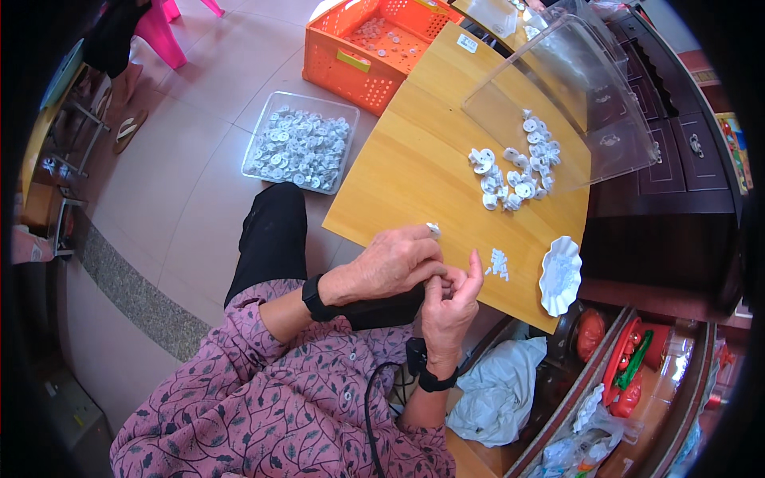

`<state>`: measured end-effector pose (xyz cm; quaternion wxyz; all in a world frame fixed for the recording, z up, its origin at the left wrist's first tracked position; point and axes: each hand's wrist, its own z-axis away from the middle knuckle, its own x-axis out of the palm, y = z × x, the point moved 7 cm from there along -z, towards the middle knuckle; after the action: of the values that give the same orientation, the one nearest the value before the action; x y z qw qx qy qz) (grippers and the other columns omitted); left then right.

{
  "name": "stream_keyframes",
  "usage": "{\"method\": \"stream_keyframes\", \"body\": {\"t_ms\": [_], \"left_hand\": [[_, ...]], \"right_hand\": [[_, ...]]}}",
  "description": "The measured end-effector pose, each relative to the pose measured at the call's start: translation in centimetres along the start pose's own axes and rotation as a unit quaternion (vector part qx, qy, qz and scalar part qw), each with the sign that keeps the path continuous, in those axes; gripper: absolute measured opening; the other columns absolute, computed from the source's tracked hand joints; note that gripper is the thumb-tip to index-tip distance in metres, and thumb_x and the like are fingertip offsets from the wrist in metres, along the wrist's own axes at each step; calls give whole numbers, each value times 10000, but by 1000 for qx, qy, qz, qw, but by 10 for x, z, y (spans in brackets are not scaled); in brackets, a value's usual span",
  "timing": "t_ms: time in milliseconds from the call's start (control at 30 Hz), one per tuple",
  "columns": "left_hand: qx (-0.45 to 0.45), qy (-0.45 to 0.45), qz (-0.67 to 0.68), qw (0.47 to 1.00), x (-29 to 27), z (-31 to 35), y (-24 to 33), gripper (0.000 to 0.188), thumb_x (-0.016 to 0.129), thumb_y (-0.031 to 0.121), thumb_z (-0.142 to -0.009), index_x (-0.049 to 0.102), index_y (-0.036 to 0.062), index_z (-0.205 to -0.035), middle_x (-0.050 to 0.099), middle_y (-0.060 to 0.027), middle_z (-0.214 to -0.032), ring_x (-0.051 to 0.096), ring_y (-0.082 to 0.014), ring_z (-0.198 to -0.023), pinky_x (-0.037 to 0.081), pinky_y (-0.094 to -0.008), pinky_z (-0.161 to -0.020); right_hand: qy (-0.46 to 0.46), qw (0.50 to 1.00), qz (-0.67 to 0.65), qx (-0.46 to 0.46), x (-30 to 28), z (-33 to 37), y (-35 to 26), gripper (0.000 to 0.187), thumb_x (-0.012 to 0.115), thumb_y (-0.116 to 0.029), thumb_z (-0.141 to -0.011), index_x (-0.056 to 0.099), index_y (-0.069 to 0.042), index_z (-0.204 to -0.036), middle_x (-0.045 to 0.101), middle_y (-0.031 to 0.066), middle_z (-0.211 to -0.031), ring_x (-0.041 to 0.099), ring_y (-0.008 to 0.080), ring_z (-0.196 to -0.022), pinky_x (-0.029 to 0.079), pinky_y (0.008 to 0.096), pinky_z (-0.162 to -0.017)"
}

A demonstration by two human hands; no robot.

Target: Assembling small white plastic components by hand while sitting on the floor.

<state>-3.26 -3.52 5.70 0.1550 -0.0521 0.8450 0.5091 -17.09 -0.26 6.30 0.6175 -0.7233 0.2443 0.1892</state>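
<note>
My left hand [390, 259] is over the near edge of a wooden table [414, 159], its fingers curled. A small white plastic part [433, 229] shows at its fingertips. My right hand [450, 307] meets it from the right, thumb and fingers pinched together and one finger raised; anything inside that pinch is hidden. Just right of the hands lies a small cluster of tiny white pegs [499, 261]. Farther back, a loose pile of white round plastic parts [524, 190] spreads over the tabletop. A white scalloped dish [550, 301] with small translucent pieces sits at the right edge.
A clear plastic box [574, 88] lies tipped behind the pile. On the floor, left of the table, stand a clear tub [341, 183] full of similar white parts and an orange crate [343, 76]. An open drawer [550, 426] is at lower right, beside a pale plastic bag [498, 390].
</note>
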Motion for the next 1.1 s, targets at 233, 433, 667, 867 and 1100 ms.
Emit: {"method": "stream_keyframes", "body": {"t_ms": [233,433,667,867,1100], "left_hand": [[-184,33,188,964,12,10,-31,208,679,199,-952,654,1,-889,607,-43,-742,570,-142,-645,457,-303,-572],[-291,30,329,898,10,12,-39,266,645,276,-996,650,23,-912,558,45,-698,494,-18,-626,387,-201,-525],[-280,34,314,907,10,16,-35,261,643,265,-994,646,30,-882,560,44,-680,495,-25,-605,394,-205,-521],[-227,100,131,960,-6,19,-41,164,668,159,-962,671,-2,-994,596,-10,-738,549,-80,-631,445,-259,-548],[-45,153,-113,981,-18,0,-22,181,695,16,-844,691,21,-1024,597,-133,-828,630,-305,-720,503,-378,-611]], "right_hand": [[60,995,-85,6,-2,0,1,485,632,3,-937,432,45,-1378,671,108,-898,647,139,-730,541,279,-652],[82,975,-178,103,4,6,5,213,624,-63,-979,593,47,-1159,647,57,-912,607,92,-719,515,237,-645],[57,964,-221,133,17,7,3,160,635,-133,-990,620,20,-1033,636,20,-822,581,68,-687,472,207,-597],[76,980,-149,104,13,3,7,121,596,-111,-1001,608,9,-988,641,35,-817,584,85,-684,483,218,-593],[96,976,-167,103,15,-12,16,116,571,-71,-1003,598,42,-1001,667,111,-999,626,126,-827,535,266,-712]]}}
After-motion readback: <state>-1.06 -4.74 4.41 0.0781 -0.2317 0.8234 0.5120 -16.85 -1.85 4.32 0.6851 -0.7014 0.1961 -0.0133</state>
